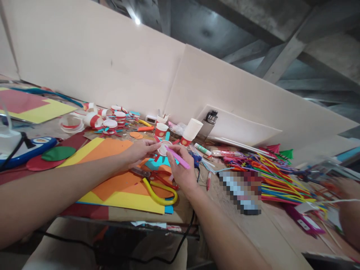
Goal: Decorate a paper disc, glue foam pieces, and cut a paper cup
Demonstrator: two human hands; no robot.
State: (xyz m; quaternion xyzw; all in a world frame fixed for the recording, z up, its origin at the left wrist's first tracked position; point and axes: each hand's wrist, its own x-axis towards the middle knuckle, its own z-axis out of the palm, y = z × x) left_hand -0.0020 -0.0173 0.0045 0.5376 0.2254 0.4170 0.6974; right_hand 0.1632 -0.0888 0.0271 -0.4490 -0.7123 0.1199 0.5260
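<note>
My left hand (140,152) pinches the edge of a white paper-cup piece (164,149) with red and blue paper strips sticking out around it. In my right hand (183,170) is a pink-purple pen (180,159), its upper end close to the cup piece. Blue paper (159,163) lies just below the hands. Scissors with yellow handles (157,198) rest on orange and yellow paper sheets (115,200) under my wrists. A second pair with red handles (165,180) lies partly hidden beside them. Behind the cup piece stands a red-and-white paper cup (161,130).
Several cup pieces with strips (109,127) sit at the back left. Stacked cups (192,131) and a bottle (208,123) stand behind my right hand. Colourful pipe cleaners (277,183) cover the right side, near a blurred co-worker's hand (347,189). A cable (157,259) hangs below the table edge.
</note>
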